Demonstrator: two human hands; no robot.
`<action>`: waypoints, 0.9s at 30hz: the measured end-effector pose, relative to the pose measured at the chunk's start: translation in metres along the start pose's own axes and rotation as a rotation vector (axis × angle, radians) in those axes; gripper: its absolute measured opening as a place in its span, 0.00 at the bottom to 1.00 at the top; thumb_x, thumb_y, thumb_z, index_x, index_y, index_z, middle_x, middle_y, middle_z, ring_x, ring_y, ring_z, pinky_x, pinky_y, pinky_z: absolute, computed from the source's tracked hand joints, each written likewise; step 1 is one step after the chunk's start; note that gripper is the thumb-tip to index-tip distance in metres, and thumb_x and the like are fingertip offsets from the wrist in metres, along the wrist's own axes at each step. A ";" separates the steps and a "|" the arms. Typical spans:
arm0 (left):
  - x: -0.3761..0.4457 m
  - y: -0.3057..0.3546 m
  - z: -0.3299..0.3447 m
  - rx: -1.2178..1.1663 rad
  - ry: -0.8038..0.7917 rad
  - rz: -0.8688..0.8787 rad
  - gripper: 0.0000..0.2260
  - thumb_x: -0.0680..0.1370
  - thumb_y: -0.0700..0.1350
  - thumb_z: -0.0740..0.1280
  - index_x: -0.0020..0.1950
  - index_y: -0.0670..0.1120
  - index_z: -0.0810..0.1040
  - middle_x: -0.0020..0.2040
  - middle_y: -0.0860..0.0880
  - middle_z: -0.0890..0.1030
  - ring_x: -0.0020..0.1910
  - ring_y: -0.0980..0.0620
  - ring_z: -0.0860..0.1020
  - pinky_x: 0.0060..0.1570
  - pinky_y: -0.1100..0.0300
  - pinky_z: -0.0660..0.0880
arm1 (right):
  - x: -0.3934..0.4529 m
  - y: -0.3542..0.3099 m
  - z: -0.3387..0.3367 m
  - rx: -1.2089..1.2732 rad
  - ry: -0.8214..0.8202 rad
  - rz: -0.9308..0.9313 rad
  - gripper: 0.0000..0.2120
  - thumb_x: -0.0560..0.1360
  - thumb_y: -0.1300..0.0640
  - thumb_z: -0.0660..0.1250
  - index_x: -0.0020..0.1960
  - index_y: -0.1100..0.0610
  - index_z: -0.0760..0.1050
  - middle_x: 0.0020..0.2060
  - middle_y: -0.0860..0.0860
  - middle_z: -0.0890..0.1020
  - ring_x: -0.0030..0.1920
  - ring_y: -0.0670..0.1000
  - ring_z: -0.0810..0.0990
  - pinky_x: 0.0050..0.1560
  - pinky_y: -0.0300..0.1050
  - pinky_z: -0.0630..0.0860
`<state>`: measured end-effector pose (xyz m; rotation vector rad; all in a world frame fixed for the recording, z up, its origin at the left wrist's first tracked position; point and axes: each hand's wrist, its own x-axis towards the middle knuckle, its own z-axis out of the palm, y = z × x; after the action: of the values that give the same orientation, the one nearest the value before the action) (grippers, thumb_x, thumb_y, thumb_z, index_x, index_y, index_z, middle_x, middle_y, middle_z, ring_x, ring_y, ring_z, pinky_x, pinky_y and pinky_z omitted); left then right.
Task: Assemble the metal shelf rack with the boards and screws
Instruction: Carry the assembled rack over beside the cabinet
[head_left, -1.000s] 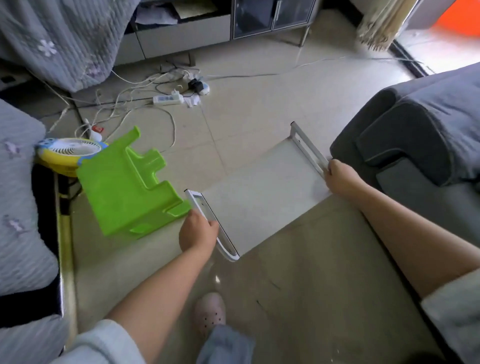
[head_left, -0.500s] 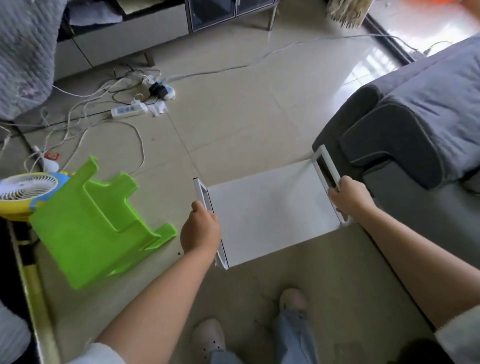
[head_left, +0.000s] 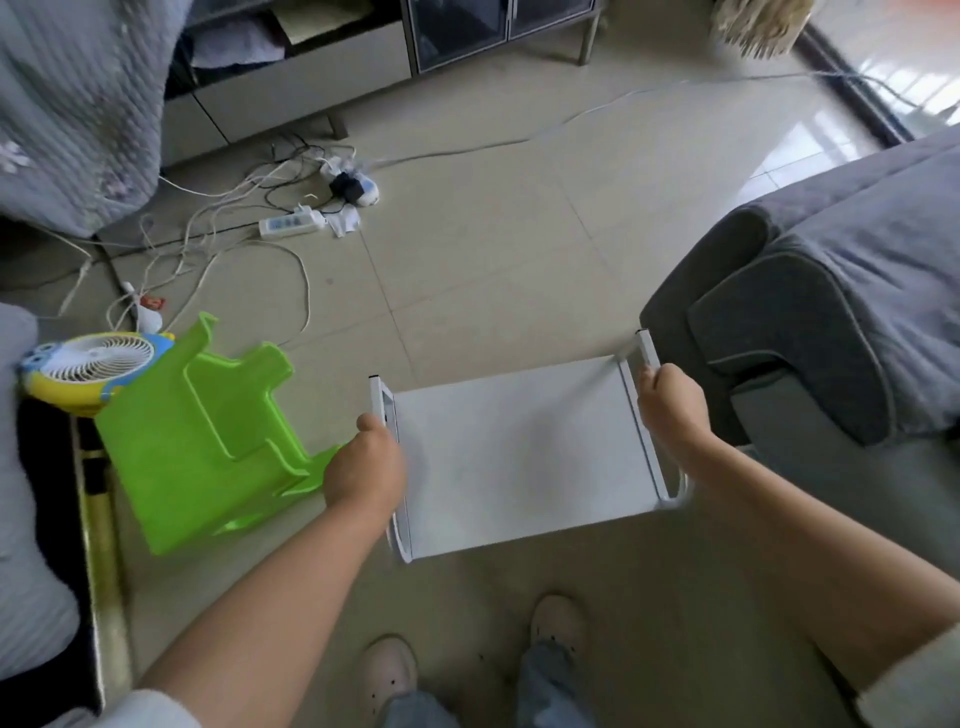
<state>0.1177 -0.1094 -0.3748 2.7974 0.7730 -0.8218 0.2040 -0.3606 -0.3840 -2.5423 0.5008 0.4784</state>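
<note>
I hold a white shelf rack (head_left: 519, 447) in the air above the tiled floor, its flat board facing up and a white metal end frame at each side. My left hand (head_left: 363, 467) grips the left end frame (head_left: 382, 400). The right end frame (head_left: 649, 358) is gripped by my right hand (head_left: 670, 395). The rack sits roughly level in front of me, just above my two feet. No loose screws or other boards show.
A green plastic stool (head_left: 202, 436) lies tipped on its side left of the rack, beside a small yellow fan (head_left: 88, 369). A grey sofa (head_left: 810, 322) stands close on the right. A power strip (head_left: 288, 226) and tangled cables lie on the floor further back.
The rack has swung from a diagonal tilt to roughly level and square to me, both hands still gripping its end frames. The view has shifted down, showing both feet.
</note>
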 end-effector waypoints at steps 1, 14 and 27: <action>0.003 0.007 -0.006 -0.019 0.010 -0.003 0.10 0.79 0.34 0.51 0.60 0.34 0.63 0.56 0.36 0.78 0.56 0.39 0.78 0.48 0.51 0.74 | 0.006 -0.001 -0.008 0.009 -0.010 -0.009 0.18 0.81 0.55 0.49 0.35 0.61 0.65 0.33 0.53 0.70 0.41 0.54 0.69 0.40 0.43 0.62; 0.083 0.058 -0.123 0.124 0.089 0.064 0.10 0.79 0.34 0.53 0.60 0.34 0.62 0.53 0.39 0.80 0.54 0.41 0.79 0.43 0.55 0.73 | 0.095 -0.091 -0.073 0.056 -0.009 -0.046 0.20 0.82 0.54 0.49 0.52 0.70 0.72 0.49 0.66 0.77 0.49 0.63 0.75 0.48 0.48 0.69; 0.243 0.183 -0.261 0.001 0.123 0.246 0.10 0.81 0.36 0.51 0.60 0.35 0.64 0.56 0.36 0.77 0.56 0.38 0.76 0.47 0.51 0.71 | 0.258 -0.177 -0.156 0.070 0.102 0.075 0.21 0.81 0.55 0.49 0.54 0.72 0.71 0.50 0.69 0.77 0.49 0.64 0.75 0.52 0.53 0.70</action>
<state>0.5091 -0.0938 -0.2892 2.8871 0.4301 -0.6132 0.5413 -0.3673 -0.2940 -2.4969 0.6413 0.3534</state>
